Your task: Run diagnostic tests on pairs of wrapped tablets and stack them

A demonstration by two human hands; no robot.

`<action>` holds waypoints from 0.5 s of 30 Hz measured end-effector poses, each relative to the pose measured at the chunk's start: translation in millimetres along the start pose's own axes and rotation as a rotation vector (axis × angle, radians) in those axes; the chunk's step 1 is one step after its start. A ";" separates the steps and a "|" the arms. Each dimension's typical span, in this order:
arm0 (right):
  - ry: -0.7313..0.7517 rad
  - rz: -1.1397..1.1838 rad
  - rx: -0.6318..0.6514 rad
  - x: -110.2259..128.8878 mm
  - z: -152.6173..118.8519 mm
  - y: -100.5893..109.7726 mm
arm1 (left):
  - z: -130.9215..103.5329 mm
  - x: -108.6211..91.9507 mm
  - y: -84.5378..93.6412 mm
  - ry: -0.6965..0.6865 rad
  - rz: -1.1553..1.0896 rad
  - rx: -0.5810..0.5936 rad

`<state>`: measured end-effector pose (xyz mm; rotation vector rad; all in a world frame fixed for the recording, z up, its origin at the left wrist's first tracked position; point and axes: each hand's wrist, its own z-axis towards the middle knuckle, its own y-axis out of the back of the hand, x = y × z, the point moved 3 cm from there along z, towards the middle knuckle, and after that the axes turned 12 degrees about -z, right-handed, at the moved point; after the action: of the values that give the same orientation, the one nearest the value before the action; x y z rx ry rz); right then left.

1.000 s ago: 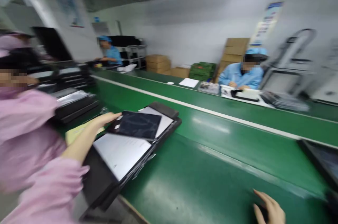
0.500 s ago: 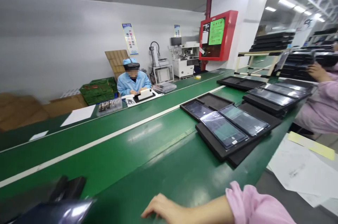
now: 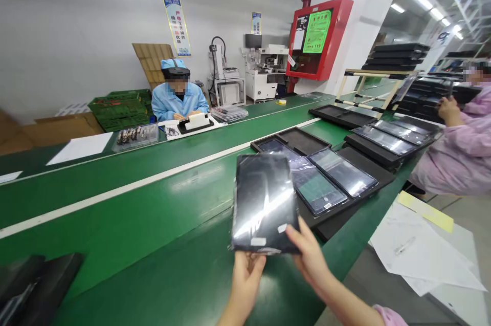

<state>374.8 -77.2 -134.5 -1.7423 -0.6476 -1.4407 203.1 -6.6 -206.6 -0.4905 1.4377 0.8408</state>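
Observation:
Both my hands hold up a dark, glossy tablet-sized screen panel (image 3: 264,198) in clear film, with small white labels near its lower edge. My left hand (image 3: 247,269) grips the bottom edge, its fingers partly hidden behind the panel. My right hand (image 3: 310,252) has its thumb on the front at the lower right corner. Just beyond, similar screen panels (image 3: 343,170) lie on a black foam tray (image 3: 378,177). Behind them sits another black tray (image 3: 312,136) with a panel in its left part.
A green conveyor bench (image 3: 161,234) runs across the view. Black trays (image 3: 46,285) stand at the lower left. Papers (image 3: 425,249) with a pen lie at right. A co-worker in blue (image 3: 178,95) sits opposite; another in pink (image 3: 452,147) sits at right.
A screen panel is now held up in front by both hands; earlier the right hand was low over the bench and a blurred dark panel showed at lower left. The view has shifted slightly.

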 end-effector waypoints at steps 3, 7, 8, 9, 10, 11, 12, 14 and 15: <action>0.150 -0.106 -0.156 74.7 59.5 46.4 | 32.1 -4.8 -7.9 -0.118 0.184 0.123; 0.139 -0.113 -0.235 139.1 162.5 74.8 | 53.8 -1.3 4.4 -0.128 0.468 0.064; 0.111 -0.115 -0.247 146.7 186.2 76.4 | 61.5 -0.1 5.5 -0.122 0.520 0.061; 0.080 -0.113 -0.258 151.3 207.2 76.5 | 72.1 0.6 5.8 -0.117 0.561 0.053; 0.047 -0.107 -0.268 153.6 224.9 75.6 | 85.9 0.8 5.2 -0.112 0.592 0.044; 0.014 -0.098 -0.278 153.9 239.1 74.4 | 103.1 0.3 4.0 -0.108 0.617 0.033; -0.018 -0.083 -0.290 153.0 249.8 73.5 | 123.4 -0.7 2.0 -0.104 0.649 0.023; -0.082 -0.047 -0.318 149.4 261.7 74.3 | 170.8 -4.6 -4.0 -0.102 0.716 0.023; -0.111 -0.027 -0.333 147.7 263.7 76.7 | 196.3 -7.5 -8.2 -0.113 0.747 0.044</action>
<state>621.3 80.4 -26.7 -2.0890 -0.5110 -1.5464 338.8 133.0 -179.6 0.1552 1.5396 1.3928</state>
